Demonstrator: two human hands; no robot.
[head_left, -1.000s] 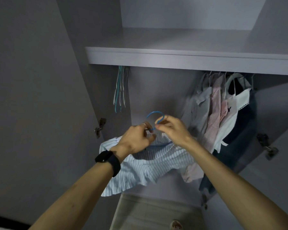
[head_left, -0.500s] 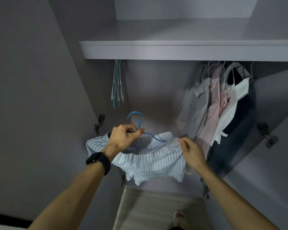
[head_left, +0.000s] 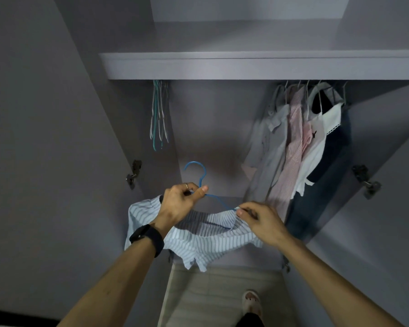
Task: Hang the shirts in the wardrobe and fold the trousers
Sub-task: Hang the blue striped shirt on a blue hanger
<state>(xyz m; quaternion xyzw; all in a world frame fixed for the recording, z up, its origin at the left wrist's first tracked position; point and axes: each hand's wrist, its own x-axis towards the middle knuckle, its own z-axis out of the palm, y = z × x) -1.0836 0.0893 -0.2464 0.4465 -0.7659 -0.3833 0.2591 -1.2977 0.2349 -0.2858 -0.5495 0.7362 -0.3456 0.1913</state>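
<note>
A blue-and-white striped shirt (head_left: 206, 241) hangs on a blue wire hanger (head_left: 200, 174) in front of the open wardrobe. My left hand (head_left: 178, 204) grips the hanger at the base of its hook, thumb and fingers curled round the wire. My right hand (head_left: 260, 220) pinches the shirt's collar edge where the hanger's right arm runs into the fabric. The hook points up and is free of the rail. The shirt's lower part sags below both wrists.
Several shirts (head_left: 293, 142) hang at the right under the shelf (head_left: 257, 67). Empty hangers (head_left: 159, 114) hang at the left of the rail. Open wardrobe doors with hinges (head_left: 134, 173) flank both sides. A foot in a slipper (head_left: 252, 303) stands on the floor below.
My right hand left the hook, dropped to the shirt's right side, then moved up to its collar. My left hand took over the hanger and held it lower and to the left.
</note>
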